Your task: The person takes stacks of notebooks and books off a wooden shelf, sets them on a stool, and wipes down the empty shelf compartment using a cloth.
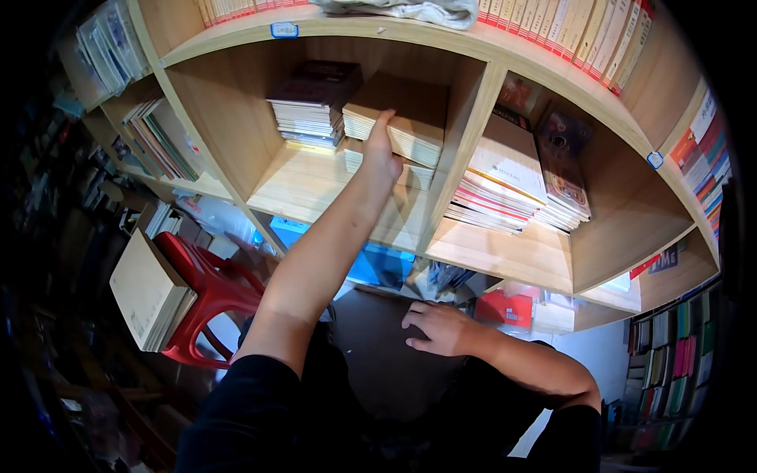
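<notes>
My left hand reaches into the middle compartment of the wooden shelf. Its thumb lies on top of a stack of brown-covered books, with the other fingers at the stack's front edge, mostly hidden behind the hand. To the left of it stands a stack of dark-covered books. My right hand hangs lower down, in front of the shelf and over a dark surface, with its fingers apart and nothing in them.
A red plastic stool at the left bears a stack of books. More books lie in the right compartment. Below the shelf are a blue box and a red item. Shelf dividers flank the left hand.
</notes>
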A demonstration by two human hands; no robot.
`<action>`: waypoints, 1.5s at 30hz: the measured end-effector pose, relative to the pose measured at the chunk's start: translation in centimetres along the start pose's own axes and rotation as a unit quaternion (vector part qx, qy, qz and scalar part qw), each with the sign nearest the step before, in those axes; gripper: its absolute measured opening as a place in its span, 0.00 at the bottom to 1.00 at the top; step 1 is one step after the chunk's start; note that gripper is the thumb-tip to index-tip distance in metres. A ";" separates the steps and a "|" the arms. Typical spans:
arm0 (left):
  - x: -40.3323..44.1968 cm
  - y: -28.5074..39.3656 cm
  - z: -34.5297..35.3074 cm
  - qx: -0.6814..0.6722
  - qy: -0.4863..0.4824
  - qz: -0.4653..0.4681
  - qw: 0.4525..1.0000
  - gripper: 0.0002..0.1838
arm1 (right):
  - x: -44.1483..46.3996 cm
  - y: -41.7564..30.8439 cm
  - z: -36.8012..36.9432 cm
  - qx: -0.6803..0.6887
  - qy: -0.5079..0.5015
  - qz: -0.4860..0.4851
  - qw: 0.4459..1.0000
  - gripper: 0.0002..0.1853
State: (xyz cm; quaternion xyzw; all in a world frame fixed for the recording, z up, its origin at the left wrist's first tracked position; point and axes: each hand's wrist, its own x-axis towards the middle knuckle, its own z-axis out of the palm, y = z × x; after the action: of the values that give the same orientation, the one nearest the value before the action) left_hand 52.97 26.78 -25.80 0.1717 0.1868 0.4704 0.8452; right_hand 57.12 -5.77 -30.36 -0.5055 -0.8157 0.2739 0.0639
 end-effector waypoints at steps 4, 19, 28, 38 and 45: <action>-0.2 -0.5 0.3 0.047 0.022 0.044 0.998 0.19 | 0.4 -0.2 0.2 -0.001 -0.008 0.003 1.000 0.15; -12.8 7.0 -1.2 0.028 -0.014 -0.027 0.999 0.24 | 2.1 1.5 1.3 -0.048 -0.063 0.000 0.997 0.20; -35.4 12.1 -6.6 -0.036 0.021 0.089 0.995 0.32 | 1.2 -0.9 -1.2 0.037 -0.065 -0.010 0.997 0.17; -42.5 9.8 -4.4 0.015 0.078 0.415 0.906 0.33 | 8.5 -23.4 -13.7 0.270 0.234 -0.089 0.930 0.18; -40.0 10.7 -3.6 0.236 0.136 0.679 0.681 0.31 | 7.6 -32.9 -16.2 0.036 0.225 -0.122 0.966 0.46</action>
State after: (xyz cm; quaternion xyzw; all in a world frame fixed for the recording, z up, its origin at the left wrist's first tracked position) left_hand 23.95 -1.88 -17.75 0.3799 0.2364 0.8738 0.1906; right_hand 33.67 -4.22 -1.16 -0.4482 -0.8254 0.1728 0.2965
